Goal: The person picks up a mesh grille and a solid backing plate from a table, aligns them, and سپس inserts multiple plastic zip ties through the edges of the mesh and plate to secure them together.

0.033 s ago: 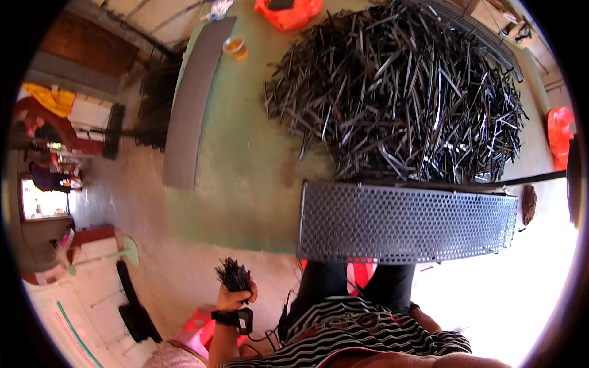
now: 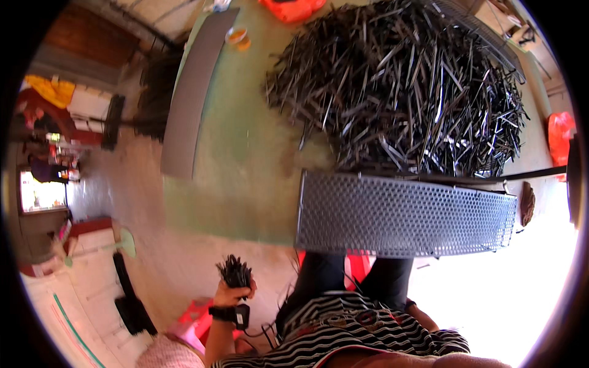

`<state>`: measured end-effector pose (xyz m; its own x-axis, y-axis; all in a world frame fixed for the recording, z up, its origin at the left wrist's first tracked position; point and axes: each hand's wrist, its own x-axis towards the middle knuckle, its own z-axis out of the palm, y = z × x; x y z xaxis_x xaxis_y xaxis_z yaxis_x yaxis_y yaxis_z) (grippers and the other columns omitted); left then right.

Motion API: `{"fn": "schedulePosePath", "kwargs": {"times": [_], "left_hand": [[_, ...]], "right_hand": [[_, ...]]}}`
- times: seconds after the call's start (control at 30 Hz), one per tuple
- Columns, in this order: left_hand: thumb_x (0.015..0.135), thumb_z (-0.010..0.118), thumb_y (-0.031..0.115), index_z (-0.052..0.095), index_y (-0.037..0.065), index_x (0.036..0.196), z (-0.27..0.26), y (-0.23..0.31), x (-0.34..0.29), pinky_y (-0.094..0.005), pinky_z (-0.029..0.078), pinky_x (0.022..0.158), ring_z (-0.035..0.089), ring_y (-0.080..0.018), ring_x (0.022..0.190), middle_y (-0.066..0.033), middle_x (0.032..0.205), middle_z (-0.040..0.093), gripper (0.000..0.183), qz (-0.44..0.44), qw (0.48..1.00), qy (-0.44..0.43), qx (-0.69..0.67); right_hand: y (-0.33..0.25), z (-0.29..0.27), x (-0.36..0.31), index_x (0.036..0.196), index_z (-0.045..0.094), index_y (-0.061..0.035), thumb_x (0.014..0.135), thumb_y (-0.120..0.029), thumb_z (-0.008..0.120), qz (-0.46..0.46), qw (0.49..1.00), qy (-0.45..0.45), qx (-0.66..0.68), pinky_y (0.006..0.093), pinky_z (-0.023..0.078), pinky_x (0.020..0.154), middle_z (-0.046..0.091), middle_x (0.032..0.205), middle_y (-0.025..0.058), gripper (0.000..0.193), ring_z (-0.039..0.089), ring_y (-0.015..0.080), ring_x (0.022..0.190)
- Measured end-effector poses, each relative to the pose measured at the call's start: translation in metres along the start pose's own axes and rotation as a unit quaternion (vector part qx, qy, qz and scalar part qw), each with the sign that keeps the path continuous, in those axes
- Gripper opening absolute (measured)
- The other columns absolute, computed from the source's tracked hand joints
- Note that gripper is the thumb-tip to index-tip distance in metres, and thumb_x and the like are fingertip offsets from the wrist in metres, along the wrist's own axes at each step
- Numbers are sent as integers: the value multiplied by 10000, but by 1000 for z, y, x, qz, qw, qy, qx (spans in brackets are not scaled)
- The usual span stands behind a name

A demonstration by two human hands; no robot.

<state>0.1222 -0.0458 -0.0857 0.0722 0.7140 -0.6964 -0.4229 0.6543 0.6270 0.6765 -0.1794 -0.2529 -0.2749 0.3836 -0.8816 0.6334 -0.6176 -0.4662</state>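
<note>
My left hand (image 2: 230,294) is closed around a bundle of thin black strips (image 2: 234,272), held upright beside my left leg, apart from the table. A dark band and a small black box are on that wrist. A large heap of the same black strips (image 2: 399,92) covers the right side of the green table (image 2: 245,202). Along the table's near edge, in front of my lap, lies a black perforated plastic panel (image 2: 405,214). My right arm (image 2: 424,318) hangs by my right thigh; its hand is hidden.
A long grey board (image 2: 199,92) lies along the table's left side, near a clear cup with amber liquid (image 2: 237,37). Red plastic bags (image 2: 294,8) are at the far edge and right. Pink-red plastic (image 2: 195,322) stands on the floor by my left arm.
The view has tilted slightly, so the table and panel sit a little higher in the picture. My left hand still grips the bundle.
</note>
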Motion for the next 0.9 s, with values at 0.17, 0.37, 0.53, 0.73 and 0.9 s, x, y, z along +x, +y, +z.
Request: {"fn": "schedulePosePath", "kwargs": {"times": [0.17,0.37,0.53,0.73,0.9], "left_hand": [[624,662,-14,570,-39,905,-54,-103,-36,-273,458,490,566,-157,530,-123,736,628,296,-125,986,61,88],[637,667,-47,608,-36,773,-87,-221,-55,-287,440,412,559,-174,461,-117,712,629,149,-151,979,137,27],[687,631,5,571,3,953,-101,-260,-57,-265,429,428,538,-142,480,-136,816,639,273,-138,985,103,-7],[758,578,156,602,11,906,-113,-350,-36,-332,477,582,590,-213,632,-92,808,640,209,-71,987,43,137],[868,429,277,572,7,1034,-126,-380,-23,-331,470,732,581,-204,815,-81,941,624,348,126,887,-50,441]], "right_hand": [[24,-27,-6,1095,537,-57,799,-197,527,-72,997,16,17,393,486,746,596,1017,97,328,565,252,924],[3,-101,-68,1199,424,11,850,-72,452,-105,897,215,372,384,510,756,544,1043,103,360,549,241,1010],[-87,-133,-155,1268,356,43,883,-177,450,-410,755,311,406,415,387,949,502,1177,165,454,497,277,1084],[-210,-107,-190,1143,481,61,857,-122,537,-535,736,225,347,345,451,852,527,1098,181,345,519,242,1015],[-260,-84,-200,1089,518,55,860,-110,528,-535,751,235,307,327,483,808,566,1026,187,283,580,231,915]]}}
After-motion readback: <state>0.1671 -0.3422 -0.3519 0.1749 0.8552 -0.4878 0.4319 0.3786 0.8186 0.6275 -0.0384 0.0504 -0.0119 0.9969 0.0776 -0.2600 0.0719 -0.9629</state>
